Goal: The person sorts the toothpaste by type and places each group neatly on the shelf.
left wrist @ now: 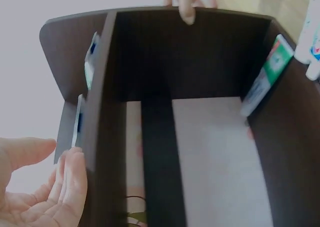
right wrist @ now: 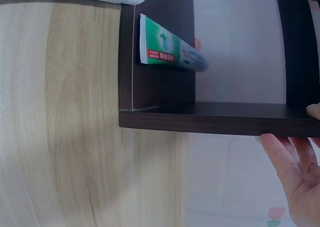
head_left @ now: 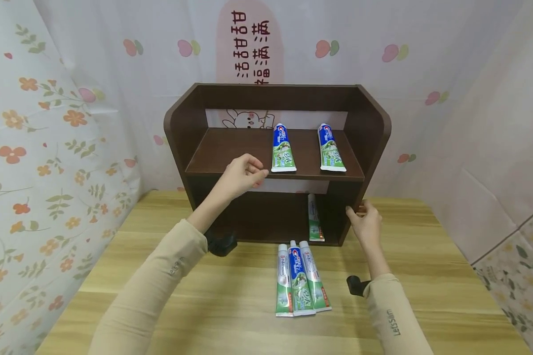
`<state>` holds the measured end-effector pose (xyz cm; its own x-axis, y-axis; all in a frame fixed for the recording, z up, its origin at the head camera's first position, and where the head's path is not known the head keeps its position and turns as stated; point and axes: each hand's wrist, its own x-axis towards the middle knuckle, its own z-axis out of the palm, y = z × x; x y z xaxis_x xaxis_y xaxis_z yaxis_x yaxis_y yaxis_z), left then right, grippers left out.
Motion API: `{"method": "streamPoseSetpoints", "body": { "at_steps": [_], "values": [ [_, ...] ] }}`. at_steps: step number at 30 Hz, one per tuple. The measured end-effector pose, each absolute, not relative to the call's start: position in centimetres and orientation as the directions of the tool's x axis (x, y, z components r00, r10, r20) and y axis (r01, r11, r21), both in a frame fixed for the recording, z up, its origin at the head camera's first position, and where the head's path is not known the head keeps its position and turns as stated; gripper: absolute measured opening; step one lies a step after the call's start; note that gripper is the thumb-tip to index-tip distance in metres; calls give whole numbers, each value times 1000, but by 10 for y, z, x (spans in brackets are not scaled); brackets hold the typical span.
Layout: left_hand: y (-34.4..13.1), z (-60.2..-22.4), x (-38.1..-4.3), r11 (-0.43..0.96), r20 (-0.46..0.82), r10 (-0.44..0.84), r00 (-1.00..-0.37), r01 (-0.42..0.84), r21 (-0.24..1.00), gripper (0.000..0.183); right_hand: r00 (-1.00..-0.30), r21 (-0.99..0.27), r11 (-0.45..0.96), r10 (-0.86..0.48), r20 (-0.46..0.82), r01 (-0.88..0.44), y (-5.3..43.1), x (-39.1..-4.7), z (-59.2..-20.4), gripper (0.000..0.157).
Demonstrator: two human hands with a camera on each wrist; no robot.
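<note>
A dark brown two-tier shelf (head_left: 266,217) stands on the table. My left hand (head_left: 244,172) is at the front edge of its upper board, fingers loosely bent and holding nothing. Right by those fingertips lies a blue and green toothpaste tube (head_left: 284,150), its flat end at the board's edge. A similar toothpaste tube (head_left: 332,150) lies farther right on that board. My right hand (right wrist: 300,174) grips the shelf's right side panel (right wrist: 220,122), thumb on the inner side and fingers outside. A white and green toothpaste tube (right wrist: 170,47) lies on the lower board near that panel.
In front of the shelf, a white and green toothpaste tube (head_left: 284,283), a blue and green one (head_left: 300,283) and another white and green one (head_left: 316,281) lie side by side on the wooden table (head_left: 231,305). A patterned curtain (head_left: 151,64) hangs behind.
</note>
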<state>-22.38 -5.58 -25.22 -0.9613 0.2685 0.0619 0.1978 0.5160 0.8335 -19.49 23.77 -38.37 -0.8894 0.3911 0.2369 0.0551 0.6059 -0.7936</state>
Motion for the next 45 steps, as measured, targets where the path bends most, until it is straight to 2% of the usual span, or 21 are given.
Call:
{"method": "streamPoseSetpoints", "body": {
  "at_steps": [5, 20, 31, 40, 45],
  "values": [
    [-62, -277, -210, 453, 20, 299, -954, 160, 877, 25, -887, -795, 604, 392, 244, 49, 238, -196, -382, 24],
    [-49, -381, -190, 355, -173, 312, -934, -54, 933, 24, -890, -788, 614, 379, 253, 38, 238, -199, -382, 24],
    [-29, -439, -177, 418, -289, 331, -898, -135, 898, 29, -900, -803, 594, 377, 220, 53, 240, -200, -377, 26],
    [-17, -468, -167, 503, -284, 325, -902, -89, 859, 36, -898, -800, 598, 376, 227, 48, 240, -199, -381, 25],
    [-10, -475, -156, 498, -295, 311, -903, -109, 860, 29, -898, -801, 597, 376, 227, 47, 241, -196, -383, 25]
  ]
}}
